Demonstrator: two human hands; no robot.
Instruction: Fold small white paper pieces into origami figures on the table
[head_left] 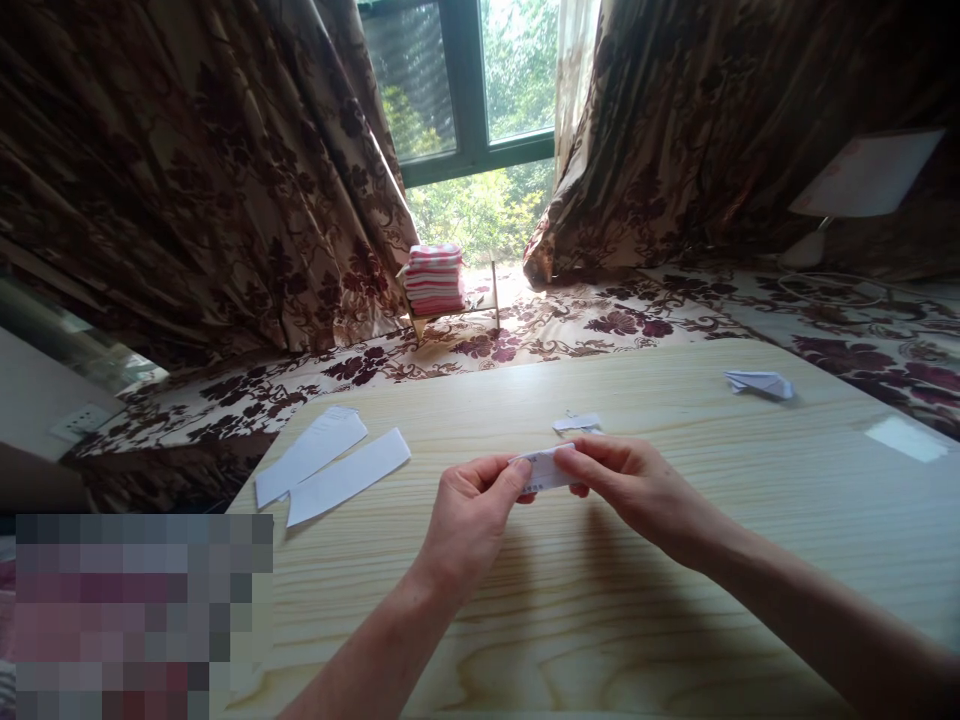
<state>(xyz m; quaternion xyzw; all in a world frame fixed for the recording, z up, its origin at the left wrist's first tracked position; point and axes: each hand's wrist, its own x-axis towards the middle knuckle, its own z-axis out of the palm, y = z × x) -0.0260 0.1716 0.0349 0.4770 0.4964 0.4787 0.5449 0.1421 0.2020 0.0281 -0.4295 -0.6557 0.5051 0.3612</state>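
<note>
A small folded white paper with dark print on it is held above the wooden table, between my two hands. My left hand pinches its left end, thumb on top. At its right end, my right hand grips it between thumb and fingers. Just beyond the hands lies a small folded paper piece. White paper strips rest at the table's left side, some of them overlapping. Toward the far right sits a folded paper bundle.
Behind the table, a stack of pink and white cloths sits on a small stand by the window. A lamp stands at the back right. Patterned curtains hang on both sides. The lower left corner is pixelated.
</note>
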